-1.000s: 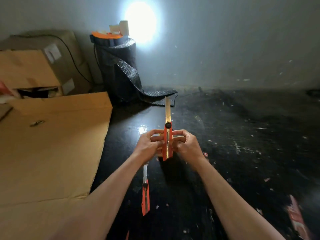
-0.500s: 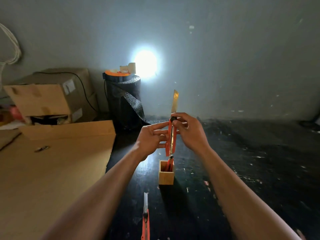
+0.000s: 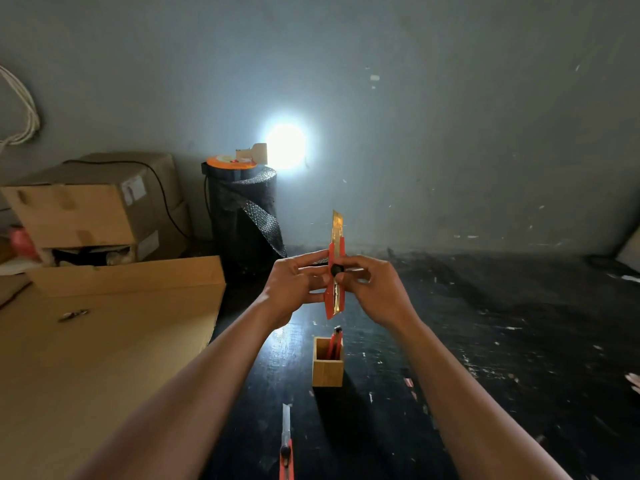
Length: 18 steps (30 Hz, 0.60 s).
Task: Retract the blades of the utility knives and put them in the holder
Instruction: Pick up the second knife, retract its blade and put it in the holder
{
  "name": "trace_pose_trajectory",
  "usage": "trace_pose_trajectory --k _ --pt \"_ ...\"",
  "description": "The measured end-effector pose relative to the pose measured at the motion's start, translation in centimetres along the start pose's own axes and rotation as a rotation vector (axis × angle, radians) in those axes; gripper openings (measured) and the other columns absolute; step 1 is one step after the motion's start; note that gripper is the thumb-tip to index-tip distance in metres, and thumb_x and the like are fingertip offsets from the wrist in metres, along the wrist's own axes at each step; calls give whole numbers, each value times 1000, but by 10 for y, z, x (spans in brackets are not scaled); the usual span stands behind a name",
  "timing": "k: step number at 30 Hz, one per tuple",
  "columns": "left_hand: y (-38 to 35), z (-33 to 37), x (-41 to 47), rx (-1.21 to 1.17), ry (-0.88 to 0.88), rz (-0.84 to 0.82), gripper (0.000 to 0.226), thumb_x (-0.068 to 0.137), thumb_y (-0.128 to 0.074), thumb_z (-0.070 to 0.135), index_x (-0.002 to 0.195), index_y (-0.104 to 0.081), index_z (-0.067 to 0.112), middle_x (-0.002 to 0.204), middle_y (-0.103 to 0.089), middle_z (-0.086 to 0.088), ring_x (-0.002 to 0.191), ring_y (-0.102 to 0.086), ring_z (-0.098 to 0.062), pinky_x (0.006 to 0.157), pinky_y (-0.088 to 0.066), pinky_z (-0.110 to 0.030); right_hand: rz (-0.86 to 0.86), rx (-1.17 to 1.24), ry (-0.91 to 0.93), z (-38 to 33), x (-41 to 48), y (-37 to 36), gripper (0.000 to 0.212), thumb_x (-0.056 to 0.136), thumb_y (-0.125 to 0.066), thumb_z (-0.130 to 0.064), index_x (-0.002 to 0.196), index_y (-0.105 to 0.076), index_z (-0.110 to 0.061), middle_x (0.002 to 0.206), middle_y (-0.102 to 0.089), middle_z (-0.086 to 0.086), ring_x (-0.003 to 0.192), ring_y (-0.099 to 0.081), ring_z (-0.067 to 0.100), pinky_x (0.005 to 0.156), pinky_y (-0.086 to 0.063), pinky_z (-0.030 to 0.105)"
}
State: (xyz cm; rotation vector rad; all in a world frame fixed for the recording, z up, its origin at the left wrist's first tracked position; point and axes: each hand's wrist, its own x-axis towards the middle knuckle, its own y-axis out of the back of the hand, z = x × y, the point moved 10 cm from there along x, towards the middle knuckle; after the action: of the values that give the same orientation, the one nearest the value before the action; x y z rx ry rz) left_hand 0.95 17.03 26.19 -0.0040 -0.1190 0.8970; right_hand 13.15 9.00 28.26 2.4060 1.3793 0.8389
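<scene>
Both hands were raised in front of the wall, holding one orange knife (image 3: 335,282) upright between them. The left hand (image 3: 294,285) was curled around the knife's left side, its fingers closed against the orange body, and the right hand (image 3: 375,289) gripped the other side with its thumb and fingertips pinched at the black slider knob (image 3: 336,270). The blade (image 3: 337,225) stuck out of the top of the handle, pointing up (a golden strip catching the light). Below the hands, on the dark table (image 3: 485,341), stood a small wooden holder (image 3: 327,370), square and open at the top, with another orange knife (image 3: 335,344) already standing inside it and leaning toward the right wall. Nearer the camera, a third knife (image 3: 286,445) lay flat on the table with its blade out, pointing away toward the holder, well apart from it. To the left lay a large sheet of cardboard (image 3: 104,358), and behind it sat cardboard boxes (image 3: 93,202) against the wall. A black roll of bubble wrap (image 3: 242,216) stood upright near the wall, beside a bright glare of light (image 3: 285,145).
</scene>
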Motion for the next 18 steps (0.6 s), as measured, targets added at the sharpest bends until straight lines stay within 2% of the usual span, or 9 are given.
trace_pose_trajectory --k 6,9,13,18 --pt "3 -4 5 -40 53 -9 43 95 -62 -9 130 -69 15 101 -83 -3 89 -81 -19 63 -62 -27 -13 42 -34 6 -10 -5 22 91 -71 -20 113 -73 -20 108 -76 -4 101 -71 15 96 -56 46" --pt "4 -4 8 -33 59 2 44 94 -63 -9 130 -69 16 103 -82 -3 92 -80 -20 65 -63 -29 -16 26 -27 8 -13 -7 20 91 -71 -21 110 -73 -22 103 -73 -12 96 -68 5 94 -54 32" --pt "2 2 12 10 41 21 44 92 -66 -9 129 -70 16 91 -83 4 85 -81 -17 62 -63 -26 -1 16 -22 11 -15 -9 20 91 -72 -20 110 -73 -25 103 -69 -17 95 -63 -1 82 -43 10" --pt "1 4 16 47 14 40 47 92 -66 -10 132 -68 14 86 -82 7 79 -81 -16 60 -62 -24 2 -14 -24 17 -17 -12 20 90 -73 -20 101 -68 -36 93 -62 -32 84 -59 -18 73 -38 4"
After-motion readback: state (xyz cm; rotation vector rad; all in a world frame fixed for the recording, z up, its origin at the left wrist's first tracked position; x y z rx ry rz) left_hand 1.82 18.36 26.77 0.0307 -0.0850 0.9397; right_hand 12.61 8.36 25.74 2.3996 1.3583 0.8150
